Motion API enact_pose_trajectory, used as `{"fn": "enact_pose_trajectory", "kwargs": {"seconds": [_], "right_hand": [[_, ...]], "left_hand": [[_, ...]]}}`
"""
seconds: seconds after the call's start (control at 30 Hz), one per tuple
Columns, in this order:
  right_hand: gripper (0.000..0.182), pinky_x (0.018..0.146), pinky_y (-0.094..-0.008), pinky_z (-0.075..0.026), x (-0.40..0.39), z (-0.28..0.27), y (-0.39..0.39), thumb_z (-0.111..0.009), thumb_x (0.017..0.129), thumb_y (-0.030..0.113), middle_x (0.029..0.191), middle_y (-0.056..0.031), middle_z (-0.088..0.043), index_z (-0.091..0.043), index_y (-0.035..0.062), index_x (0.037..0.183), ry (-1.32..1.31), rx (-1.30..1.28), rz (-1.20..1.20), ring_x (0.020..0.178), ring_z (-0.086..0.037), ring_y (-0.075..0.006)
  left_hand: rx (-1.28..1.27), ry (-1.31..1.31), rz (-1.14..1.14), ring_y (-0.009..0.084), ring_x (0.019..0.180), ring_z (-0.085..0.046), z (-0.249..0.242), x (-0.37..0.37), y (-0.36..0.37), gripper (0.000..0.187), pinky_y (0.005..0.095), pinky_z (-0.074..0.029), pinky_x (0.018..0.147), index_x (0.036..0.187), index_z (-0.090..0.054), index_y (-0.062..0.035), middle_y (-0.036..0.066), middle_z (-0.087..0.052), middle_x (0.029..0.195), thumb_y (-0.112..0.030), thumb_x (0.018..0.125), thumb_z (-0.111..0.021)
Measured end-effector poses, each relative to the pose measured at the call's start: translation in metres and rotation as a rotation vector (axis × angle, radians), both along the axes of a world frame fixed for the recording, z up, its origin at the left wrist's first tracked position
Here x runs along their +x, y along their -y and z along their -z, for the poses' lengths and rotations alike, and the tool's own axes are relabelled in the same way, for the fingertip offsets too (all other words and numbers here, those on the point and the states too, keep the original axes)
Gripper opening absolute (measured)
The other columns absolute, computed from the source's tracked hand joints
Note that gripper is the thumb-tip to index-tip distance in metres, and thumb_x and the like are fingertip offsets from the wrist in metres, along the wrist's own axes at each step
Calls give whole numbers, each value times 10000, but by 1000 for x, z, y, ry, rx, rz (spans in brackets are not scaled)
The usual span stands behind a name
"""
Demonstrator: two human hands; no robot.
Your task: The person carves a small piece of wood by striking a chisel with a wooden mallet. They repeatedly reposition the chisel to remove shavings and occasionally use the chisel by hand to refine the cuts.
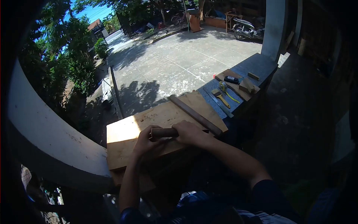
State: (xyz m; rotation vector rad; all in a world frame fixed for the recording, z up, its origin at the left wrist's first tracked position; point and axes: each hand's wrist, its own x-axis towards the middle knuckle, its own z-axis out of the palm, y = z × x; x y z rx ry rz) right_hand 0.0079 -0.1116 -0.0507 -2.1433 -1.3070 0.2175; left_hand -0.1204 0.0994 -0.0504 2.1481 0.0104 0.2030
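Between my two hands is a brown, curled piece (164, 132) that looks like a sheet of sandpaper rolled into a tube. My left hand (144, 140) is wrapped round its left end, thumb on top. The right end is gripped by my right hand (188, 132), whose knuckles face up and hide part of the piece. Both hands are over the near edge of a light wooden board (156, 115). A long dark wooden bar (195, 115) lies across the board, just beyond my right hand.
Right of the board, a grey stone ledge (257, 63) holds a paintbrush (220, 98), a tape roll (223, 86), a black bottle (231, 79) and small wood blocks (246, 86). A white curved wall (56, 130) stands at the left. Wood crumbs (149, 116) lie on the board.
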Motion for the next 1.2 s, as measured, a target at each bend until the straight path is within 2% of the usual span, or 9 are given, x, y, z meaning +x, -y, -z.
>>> {"fn": "enact_pose_trajectory", "kwargs": {"seconds": [0.3,0.47,0.7,0.93,1.0,1.07,1.1,1.17,1.2], "right_hand": [[158,868,-503,-563,-36,-1,15,-612,888,104,951,-188,-712,-689,52,1015,115,-32,39,955,-713,-375],[193,897,-523,-540,-37,-1,14,-642,857,98,981,-212,-703,-649,32,1038,1,-17,116,1005,-684,-412],[270,919,-536,-537,-39,-2,15,-653,863,150,995,-223,-712,-622,13,1094,-93,-42,149,1019,-685,-430],[350,861,-520,-553,-30,-2,19,-712,888,230,1001,-244,-714,-610,-19,1111,-162,29,110,987,-700,-427],[427,867,-486,-557,-30,-30,33,-759,891,291,962,-264,-718,-607,-38,1117,-380,211,112,949,-715,-423],[416,806,-402,-571,-28,-60,51,-770,921,309,995,-235,-740,-602,-18,1116,-459,410,160,970,-755,-300],[370,733,-346,-559,-22,-58,58,-755,940,270,884,-142,-723,-605,-15,1120,-347,508,198,816,-727,-205],[263,531,-281,-454,-17,-77,82,-678,959,173,759,-22,-577,-620,-28,1119,-770,768,149,569,-510,-98],[282,518,-278,-449,-12,-80,88,-600,965,175,793,-72,-596,-610,-51,1135,-702,880,100,594,-538,-96]], "left_hand": [[-50,45,-14,201,1099,-686,6,-3,-4,378,343,-573,949,1143,-624,4,119,-702,1137,-55,827,-823],[51,40,-23,161,1029,-692,-13,-4,13,396,314,-571,889,1124,-646,-13,92,-706,1080,-79,796,-857],[-50,-36,-63,144,932,-696,-22,0,25,421,296,-562,806,1107,-653,-4,62,-714,1011,-43,746,-867],[-79,17,-85,160,996,-704,-10,0,32,331,322,-549,895,1084,-679,-19,76,-733,1039,-63,798,-840],[154,27,-173,170,975,-702,-1,-4,28,333,319,-542,875,1100,-698,-37,81,-736,1040,-99,805,-838],[172,58,-101,201,897,-667,-4,2,28,302,324,-529,824,1099,-704,-66,80,-717,1012,-138,831,-823],[162,26,-111,209,941,-671,-6,1,29,302,335,-532,844,1100,-699,-60,83,-716,1025,-156,840,-821],[142,-28,-122,185,987,-678,-8,3,34,290,323,-508,876,1109,-695,-60,61,-735,1070,-140,854,-806],[133,-16,-114,191,988,-680,-6,4,36,289,327,-512,877,1111,-692,-57,62,-736,1070,-141,858,-804]]}}
